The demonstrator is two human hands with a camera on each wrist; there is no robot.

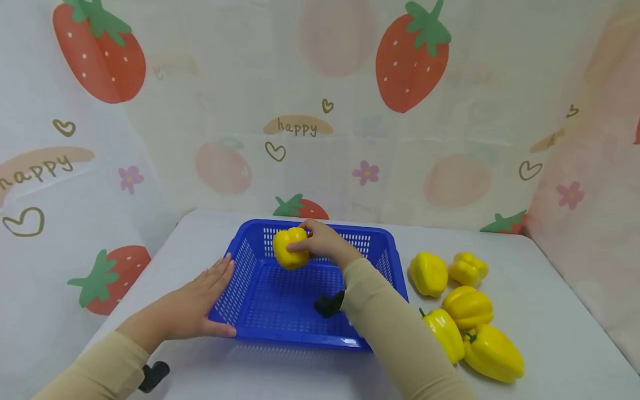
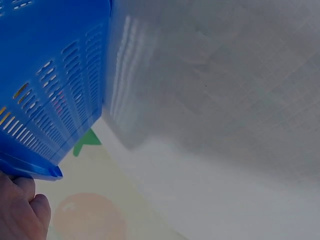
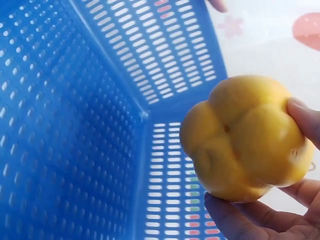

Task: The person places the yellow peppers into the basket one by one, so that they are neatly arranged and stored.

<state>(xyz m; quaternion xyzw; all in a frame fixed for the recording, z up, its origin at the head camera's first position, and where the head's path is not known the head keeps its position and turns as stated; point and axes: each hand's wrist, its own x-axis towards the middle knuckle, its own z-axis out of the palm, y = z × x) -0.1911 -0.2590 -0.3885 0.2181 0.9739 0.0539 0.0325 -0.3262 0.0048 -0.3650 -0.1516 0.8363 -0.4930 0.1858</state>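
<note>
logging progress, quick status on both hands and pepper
Right hand holding yellow pepper over basket. Left hand touching basket. Nothing visible in the way.

A flat white tabletop (image 1: 560, 333) carries a rectangular blue plastic basket (image 1: 280, 305) and five glossy yellow bell peppers (image 1: 468, 307).
The slot-walled basket stands upright near the middle; the peppers lie to its right, two farther back and three bunched closely nearer the front.
</note>
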